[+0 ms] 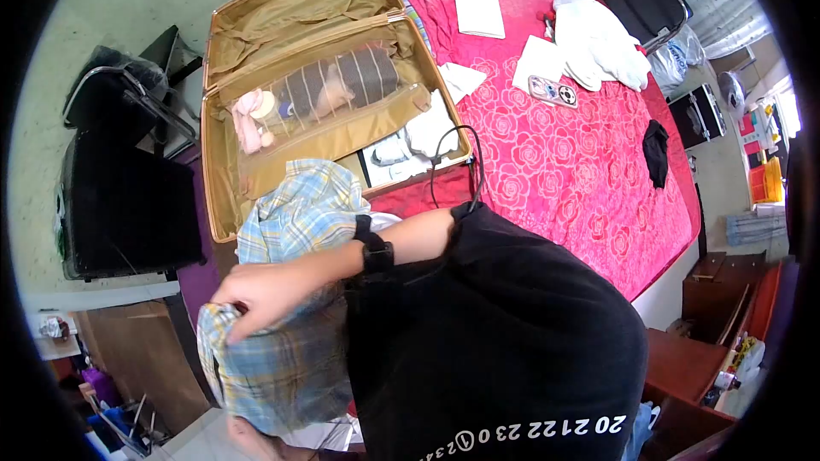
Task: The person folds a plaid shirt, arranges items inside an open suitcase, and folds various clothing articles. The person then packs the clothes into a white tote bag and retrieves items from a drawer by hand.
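Observation:
My right hand (pixel 260 294), reaching across from the right with a black watch (pixel 374 252) on its wrist, is closed on the edge of a plaid shirt (pixel 286 376). The shirt is light blue, yellow and white and hangs in loose folds. Its upper part (pixel 312 196) lies against the near edge of an open tan suitcase (pixel 219 205). At the bottom left, a bit of my left hand (pixel 249 440) shows below the shirt; its fingers are hidden. Inside the suitcase lie a dark striped rolled cloth (pixel 342 85), pink items (pixel 248 124) and white items (pixel 427 132).
On the pink rose-patterned bedspread (pixel 564 179) lie a phone (pixel 553 91), white cloth (pixel 598 38), a white square (pixel 480 14) and a small black cloth (pixel 656 154). A black chair (pixel 128 85) and black case (pixel 128 205) stand left. My black T-shirt (pixel 504 333) fills the lower middle.

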Motion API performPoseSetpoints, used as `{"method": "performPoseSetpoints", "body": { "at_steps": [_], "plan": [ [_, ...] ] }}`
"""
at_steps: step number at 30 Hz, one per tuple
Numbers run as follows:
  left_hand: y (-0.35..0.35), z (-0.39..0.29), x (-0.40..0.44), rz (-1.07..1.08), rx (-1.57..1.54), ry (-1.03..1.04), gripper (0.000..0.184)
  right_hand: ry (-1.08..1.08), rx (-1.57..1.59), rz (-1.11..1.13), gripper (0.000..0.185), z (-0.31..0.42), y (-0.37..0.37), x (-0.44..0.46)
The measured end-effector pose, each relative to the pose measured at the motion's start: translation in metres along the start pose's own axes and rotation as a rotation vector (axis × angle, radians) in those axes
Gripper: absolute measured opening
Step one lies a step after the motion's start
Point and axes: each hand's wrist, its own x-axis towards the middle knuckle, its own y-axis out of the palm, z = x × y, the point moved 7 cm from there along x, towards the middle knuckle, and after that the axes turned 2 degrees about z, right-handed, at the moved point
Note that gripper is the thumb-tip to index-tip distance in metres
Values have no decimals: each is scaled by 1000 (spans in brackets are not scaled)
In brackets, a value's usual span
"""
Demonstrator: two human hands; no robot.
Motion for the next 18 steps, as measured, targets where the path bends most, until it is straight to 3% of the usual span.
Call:
{"method": "performPoseSetpoints", "body": {
  "at_steps": [5,9,12,15,18],
  "plan": [
    [50,18,5,310,158,-57,55,-39,-362,53,39,-2,16,23],
    [79,14,32,373,133,-16,58,-29,-225,145,40,-34,40,13],
    [107,11,38,437,72,12,60,-32,-3,96,51,-39,36,6],
    [148,3,34,519,-25,40,62,-174,17,149,37,-53,41,15],
    [189,-16,27,565,-218,90,64,-164,74,173,38,-44,33,8]
  ]
}}
